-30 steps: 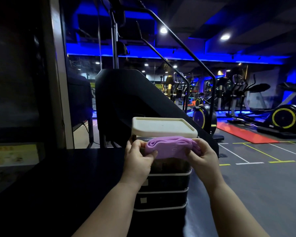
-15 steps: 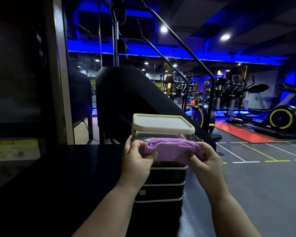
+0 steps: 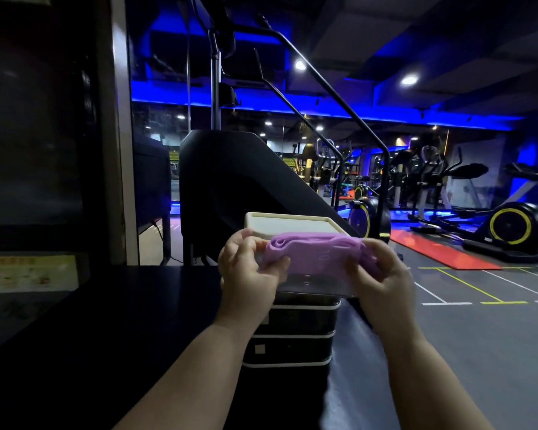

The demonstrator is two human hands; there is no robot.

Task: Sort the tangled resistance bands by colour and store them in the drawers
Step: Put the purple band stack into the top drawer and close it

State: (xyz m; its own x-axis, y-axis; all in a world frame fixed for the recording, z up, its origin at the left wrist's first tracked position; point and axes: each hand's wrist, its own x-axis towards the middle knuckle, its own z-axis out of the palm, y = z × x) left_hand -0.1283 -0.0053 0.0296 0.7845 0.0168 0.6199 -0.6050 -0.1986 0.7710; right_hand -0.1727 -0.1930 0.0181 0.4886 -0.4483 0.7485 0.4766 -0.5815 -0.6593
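Both purple band (image 3: 317, 259) ends gripped: left hand (image 3: 249, 277), right hand (image 3: 382, 283); long axis horizontal.

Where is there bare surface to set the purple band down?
The dark tabletop between the drawer stack and the yellow poster looks bare; so does the stack's cream top. Its front is crowded: left hand and right hand grip the purple band.

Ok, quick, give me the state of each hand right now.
Left hand: closed, fingers pinching the left end of the folded purple band.
Right hand: closed, fingers gripping the right end of the same band.
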